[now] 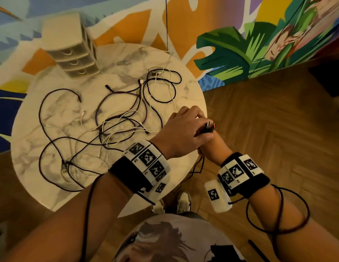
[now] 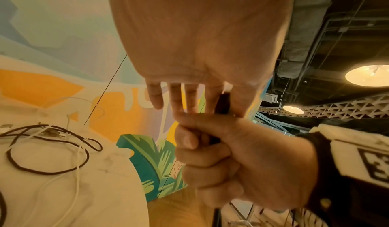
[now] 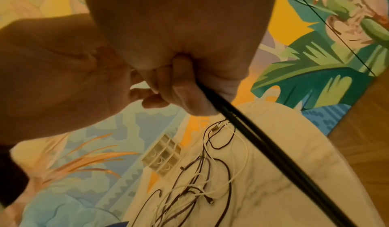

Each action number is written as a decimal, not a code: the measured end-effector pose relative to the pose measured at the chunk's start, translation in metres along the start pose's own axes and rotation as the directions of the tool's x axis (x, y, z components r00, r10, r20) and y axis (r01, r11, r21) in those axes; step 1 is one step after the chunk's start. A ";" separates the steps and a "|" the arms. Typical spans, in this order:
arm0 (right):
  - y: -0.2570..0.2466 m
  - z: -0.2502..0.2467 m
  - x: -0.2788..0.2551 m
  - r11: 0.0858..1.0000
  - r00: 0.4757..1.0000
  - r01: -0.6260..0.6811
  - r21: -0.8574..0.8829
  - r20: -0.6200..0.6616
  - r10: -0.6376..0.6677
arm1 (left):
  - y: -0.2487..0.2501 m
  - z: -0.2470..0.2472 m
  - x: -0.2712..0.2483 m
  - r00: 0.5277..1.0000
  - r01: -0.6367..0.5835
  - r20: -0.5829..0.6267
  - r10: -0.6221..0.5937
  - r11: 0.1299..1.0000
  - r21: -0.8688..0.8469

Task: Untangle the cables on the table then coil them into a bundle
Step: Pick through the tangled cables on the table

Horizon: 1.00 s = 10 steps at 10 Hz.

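In the head view, at right of centre, our left hand (image 1: 181,132) pinches a black cable's plug (image 1: 208,128) above our right hand (image 1: 212,148); tangled cables (image 1: 125,118) cover the marble table (image 1: 32,129). The left-wrist view shows right fingers (image 2: 202,157) curled around it. The right-wrist view shows the black cable (image 3: 263,140) running to the lower right.

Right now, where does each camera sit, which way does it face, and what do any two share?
Head: up high, looking down at the table, cable tangle, both forearms and hands.
Left wrist: along the left hand, toward wall and ceiling; right hand below.
Right wrist: along the right hand, down at table and drawer box.
All three share the black cable in both hands' grip.
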State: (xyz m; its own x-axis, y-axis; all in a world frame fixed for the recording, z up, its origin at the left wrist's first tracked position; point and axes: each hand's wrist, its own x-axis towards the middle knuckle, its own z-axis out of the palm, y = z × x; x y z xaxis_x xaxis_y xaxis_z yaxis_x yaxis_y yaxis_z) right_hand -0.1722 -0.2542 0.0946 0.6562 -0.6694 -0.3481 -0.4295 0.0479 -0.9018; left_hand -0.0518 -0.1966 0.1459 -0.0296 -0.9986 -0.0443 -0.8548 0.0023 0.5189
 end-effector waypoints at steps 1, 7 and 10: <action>-0.006 -0.003 -0.006 0.999 0.996 0.048 0.011 -0.070 -0.047 | 0.004 0.007 0.005 0.997 0.072 0.013 -0.071 0.993 -0.088; 0.084 -0.045 0.005 0.989 0.916 -0.150 -0.016 -0.378 0.133 | 0.074 -0.032 0.041 0.964 -0.226 -0.161 0.211 0.970 -0.083; 0.157 -0.061 0.006 0.624 0.873 -0.397 -0.673 -0.068 0.482 | 0.086 -0.077 0.047 0.740 -0.410 -0.437 0.512 0.858 0.310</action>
State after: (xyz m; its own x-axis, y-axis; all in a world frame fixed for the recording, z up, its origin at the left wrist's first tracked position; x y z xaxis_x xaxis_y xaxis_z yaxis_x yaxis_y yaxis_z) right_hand -0.2734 -0.2958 -0.0335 0.3241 -0.6117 -0.7216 -0.9460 -0.2034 -0.2524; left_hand -0.0869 -0.2471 0.2538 -0.2331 -0.7608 0.6056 -0.8816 0.4282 0.1987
